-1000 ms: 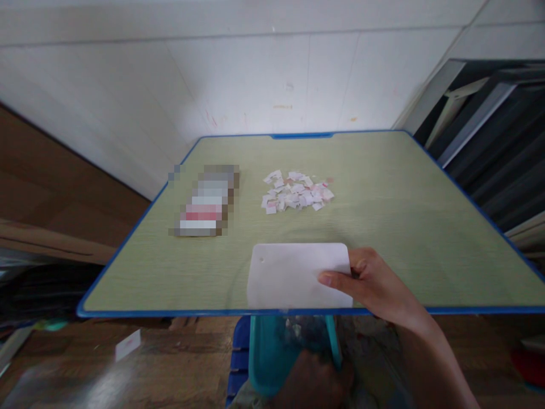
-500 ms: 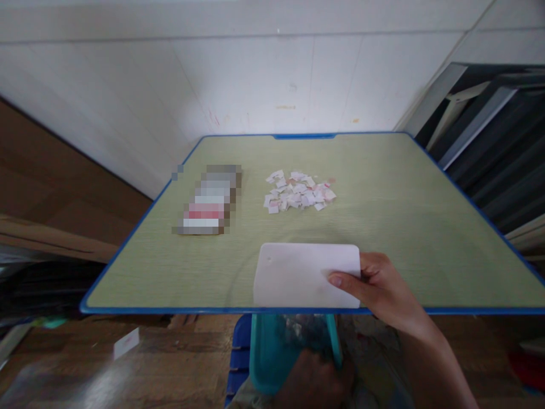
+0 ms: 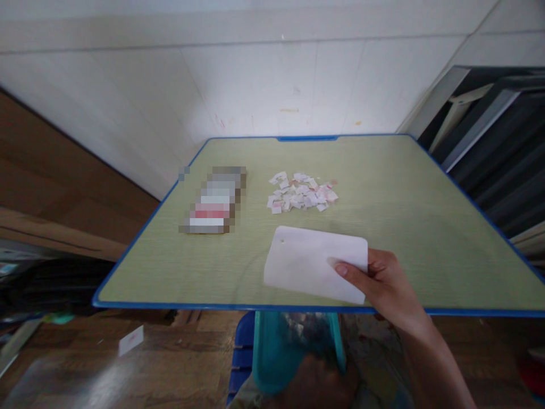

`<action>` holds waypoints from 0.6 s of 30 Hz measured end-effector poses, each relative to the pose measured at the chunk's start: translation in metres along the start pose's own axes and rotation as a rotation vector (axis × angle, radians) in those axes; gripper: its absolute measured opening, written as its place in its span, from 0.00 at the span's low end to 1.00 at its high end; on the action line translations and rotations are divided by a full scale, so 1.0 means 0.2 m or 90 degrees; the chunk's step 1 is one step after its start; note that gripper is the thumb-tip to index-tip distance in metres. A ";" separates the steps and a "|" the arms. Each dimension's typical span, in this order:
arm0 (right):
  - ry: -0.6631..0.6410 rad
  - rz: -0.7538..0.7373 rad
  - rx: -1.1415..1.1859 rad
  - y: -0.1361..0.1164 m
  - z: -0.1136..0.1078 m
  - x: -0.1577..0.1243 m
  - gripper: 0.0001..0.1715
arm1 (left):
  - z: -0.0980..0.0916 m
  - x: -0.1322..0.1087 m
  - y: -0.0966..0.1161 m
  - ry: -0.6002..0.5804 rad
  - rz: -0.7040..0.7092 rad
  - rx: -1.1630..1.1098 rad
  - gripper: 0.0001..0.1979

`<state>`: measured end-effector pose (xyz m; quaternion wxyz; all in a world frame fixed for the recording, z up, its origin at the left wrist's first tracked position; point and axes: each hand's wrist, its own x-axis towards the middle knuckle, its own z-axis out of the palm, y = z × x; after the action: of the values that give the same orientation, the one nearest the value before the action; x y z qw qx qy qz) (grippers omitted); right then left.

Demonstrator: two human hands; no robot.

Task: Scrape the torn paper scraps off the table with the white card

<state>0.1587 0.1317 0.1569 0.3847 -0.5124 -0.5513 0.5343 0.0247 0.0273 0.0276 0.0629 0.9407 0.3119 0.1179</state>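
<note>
My right hand [image 3: 385,284] is closed on the right end of a white card [image 3: 313,262], thumb on top. The card has rounded corners and a small hole near its upper left corner; it is held tilted over the front of the table. My left hand [image 3: 317,378] is below the table edge, dark and blurred, at the near side of a teal plastic tray [image 3: 272,363]; its fingers cannot be made out. Beyond the card lies a loose pile of small white paper pieces [image 3: 300,196], some with reddish marks.
The green tabletop [image 3: 404,216] has a blue rim and stands against a white wall [image 3: 255,85]. A pixelated flat object [image 3: 215,199] lies on the left. Dark framed panels [image 3: 498,130] lean at right. A blue slatted stool [image 3: 242,352] and a white paper [image 3: 131,341] are below.
My right hand has tilted the card, raising its left end and moving it slightly right and away from the front edge. My left hand has shifted slightly lower. The paper pile looks unchanged.
</note>
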 end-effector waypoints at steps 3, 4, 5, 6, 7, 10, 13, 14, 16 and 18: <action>0.002 0.004 0.015 0.00 0.00 0.00 0.13 | 0.00 0.00 0.01 0.044 0.012 0.037 0.06; 0.003 0.003 0.018 0.00 0.00 0.00 0.13 | 0.00 0.00 0.01 0.061 0.017 0.050 0.07; 0.005 0.003 0.021 0.00 0.00 0.00 0.13 | 0.00 0.00 0.01 0.075 0.021 0.064 0.08; 0.006 0.002 0.023 0.00 0.00 0.00 0.14 | 0.00 0.00 0.01 0.082 0.027 0.074 0.09; 0.007 0.001 0.025 0.00 0.00 0.00 0.13 | 0.00 0.00 0.00 0.085 0.035 0.080 0.09; 0.004 -0.004 0.030 0.00 0.00 0.00 0.13 | -0.02 0.00 0.00 0.084 0.071 0.087 0.11; 0.001 -0.008 0.036 0.00 0.00 0.00 0.12 | -0.04 0.00 -0.01 0.075 0.115 0.086 0.13; 0.001 -0.008 0.040 0.00 0.00 -0.01 0.12 | -0.04 0.00 -0.01 0.072 0.128 0.083 0.14; 0.006 -0.004 0.043 0.01 0.00 -0.01 0.12 | -0.02 -0.01 -0.02 0.065 0.144 0.072 0.12; 0.040 -0.002 0.042 0.01 0.00 -0.01 0.13 | 0.00 -0.01 -0.03 0.050 0.159 0.053 0.11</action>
<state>0.1593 0.1302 0.1545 0.4198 -0.5150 -0.5218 0.5351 0.0197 0.0302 0.0256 -0.0038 0.9686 0.1993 0.1484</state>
